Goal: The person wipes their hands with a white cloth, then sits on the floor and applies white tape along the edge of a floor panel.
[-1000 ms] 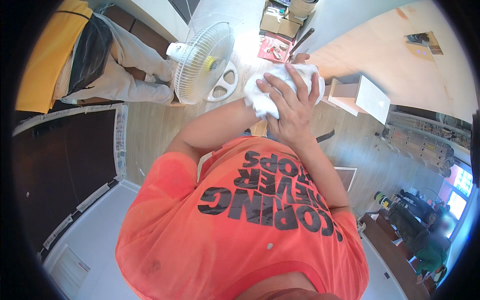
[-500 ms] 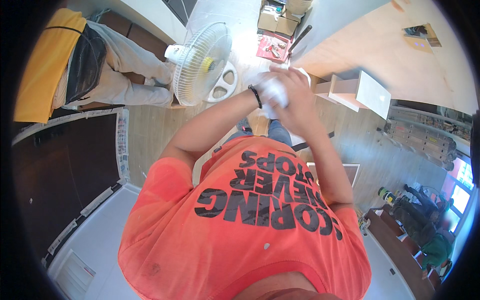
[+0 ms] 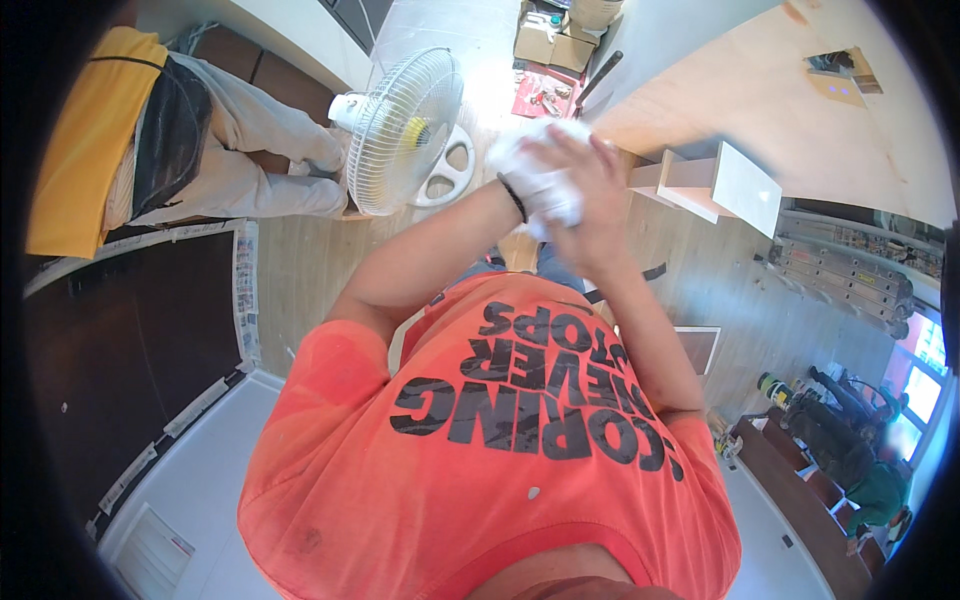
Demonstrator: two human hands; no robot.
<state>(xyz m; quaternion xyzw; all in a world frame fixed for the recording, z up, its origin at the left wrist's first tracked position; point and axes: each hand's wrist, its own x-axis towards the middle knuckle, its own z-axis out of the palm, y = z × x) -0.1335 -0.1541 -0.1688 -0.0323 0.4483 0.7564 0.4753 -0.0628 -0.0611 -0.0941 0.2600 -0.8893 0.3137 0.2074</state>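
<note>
A crumpled white cloth (image 3: 550,200) is bunched between my two hands, in front of my chest. My right hand (image 3: 600,205) presses over its right side, fingers curved across the top and slightly blurred. On the other side my left hand is wrapped in the cloth, and its fingers are mostly hidden. A dark bracelet (image 3: 512,197) circles the left wrist. Just left of the hands stands a white pedestal fan (image 3: 408,130) with a yellow centre.
Another person in grey trousers (image 3: 255,190) is at the left, beside the fan. To the right are a white box-like shelf piece (image 3: 745,190), a folded ladder (image 3: 840,275) and a person in green (image 3: 880,495). A cardboard box (image 3: 550,45) and red tray (image 3: 543,93) lie ahead.
The white cloth has shifted and spread toward the upper left, showing more of itself. My right hand has slid slightly down over it, and its fingers have opened a little.
</note>
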